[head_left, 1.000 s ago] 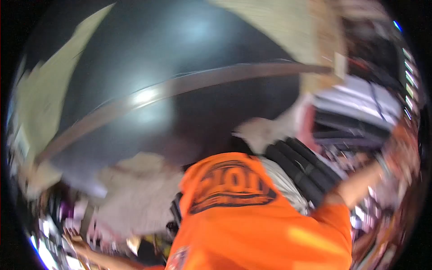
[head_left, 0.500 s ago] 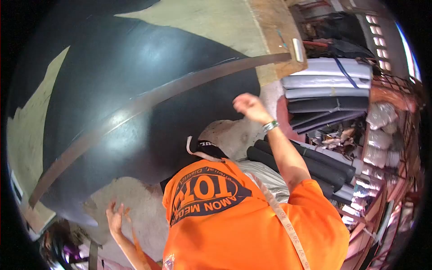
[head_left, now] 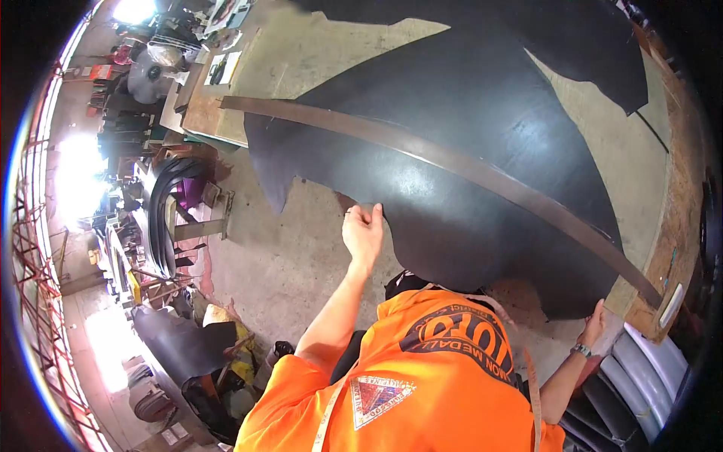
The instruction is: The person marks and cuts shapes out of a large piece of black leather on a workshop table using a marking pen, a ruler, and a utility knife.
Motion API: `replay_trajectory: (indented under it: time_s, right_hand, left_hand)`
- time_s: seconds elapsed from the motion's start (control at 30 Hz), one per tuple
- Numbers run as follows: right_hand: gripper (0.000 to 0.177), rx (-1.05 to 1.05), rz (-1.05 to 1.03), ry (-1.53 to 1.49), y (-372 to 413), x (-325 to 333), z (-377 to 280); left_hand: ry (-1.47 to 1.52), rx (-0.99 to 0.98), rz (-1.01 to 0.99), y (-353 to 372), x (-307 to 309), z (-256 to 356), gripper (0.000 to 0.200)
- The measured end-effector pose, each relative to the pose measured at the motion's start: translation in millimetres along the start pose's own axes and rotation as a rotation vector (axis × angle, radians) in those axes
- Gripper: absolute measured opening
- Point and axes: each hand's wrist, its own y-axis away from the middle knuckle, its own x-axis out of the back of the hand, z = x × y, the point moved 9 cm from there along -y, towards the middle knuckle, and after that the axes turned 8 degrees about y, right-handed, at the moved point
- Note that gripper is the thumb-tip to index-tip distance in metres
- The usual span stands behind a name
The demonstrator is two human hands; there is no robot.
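A large dark leather hide drapes over the table, its near edge hanging toward me. A long flat brown strip lies diagonally across it. My left hand is closed in a pinch at the hide's near edge, left of my body. Low on the right, my right hand is at the hide's edge by the table corner, with fingers partly hidden and apparently closed on that edge. A measuring tape hangs over my orange shirt.
The pale table top shows around the hide, with a white bar at its right corner. Silvery rolls lie below. Dark sheets hang over a stand at left, and a black sheet covers a pile nearby. Concrete floor lies between.
The view has swung to the left. My left hand has come up and closed at the hide's edge. My right hand has gone from mid-air down to the edge near the table corner.
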Motion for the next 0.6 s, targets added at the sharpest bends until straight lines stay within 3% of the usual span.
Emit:
replay_trajectory:
  time_s: [0.07, 0.1, 0.13, 0.17, 0.23, 0.27, 0.3, 0.37, 0.4, 0.43, 0.53, 0.6]
  right_hand:
    - [0.035, 0.045, -0.098, -0.030, -3.7, 0.9, 6.8]
    - [0.034, 0.066, -0.150, -0.037, -6.2, -1.0, 8.1]
    - [0.032, 0.120, -0.130, -0.062, -8.6, -0.9, 6.9]
    - [0.031, 0.172, -0.109, -0.085, -10.3, -2.3, 7.0]
    - [0.028, 0.195, -0.132, -0.126, 9.8, -8.8, -11.0]
    - [0.026, 0.208, -0.129, -0.169, 56.8, -22.8, -64.3]
    - [0.025, 0.273, -0.051, -0.054, 54.8, -18.9, -61.7]
    - [0.031, -0.006, 0.128, 0.098, 108.3, -4.0, -115.6]
    - [0.032, 0.038, 0.112, 0.009, 59.9, -0.5, -49.8]
    - [0.031, 0.009, 0.117, 0.052, 61.7, 2.4, -61.3]
    - [0.035, 0.104, 0.142, -0.185, 24.1, -9.2, -36.2]
    - [0.036, 0.074, 0.171, -0.131, 16.5, -3.9, -33.9]
  left_hand:
    - [0.071, -0.535, 0.057, 25.1, -6.7, 83.2, 0.031]
    - [0.075, -0.563, -0.142, 35.0, -29.2, 113.5, 0.030]
    - [0.125, -0.677, -0.182, 50.7, -44.7, 146.9, 0.035]
    - [0.157, -0.767, -0.346, 64.7, -73.2, 174.0, 0.050]
    - [0.149, -0.977, -0.479, 87.7, -118.4, 222.1, 0.071]
    - [0.037, -1.009, -0.556, 87.2, -135.6, 238.4, 0.078]
    - [-0.078, -1.064, -0.569, 90.8, -159.3, 245.3, 0.084]
    - [-0.086, -1.131, -0.560, 95.8, -187.5, 256.6, 0.089]
    - [-0.090, -1.165, -0.594, 98.0, -189.0, 266.2, 0.088]
    - [0.026, -1.151, -0.565, 95.5, -188.3, 270.1, 0.091]
    - [-0.034, -1.146, -0.551, 97.1, -206.0, 270.9, 0.094]
    - [-0.081, -1.131, -0.565, 99.9, -211.7, 276.8, 0.095]
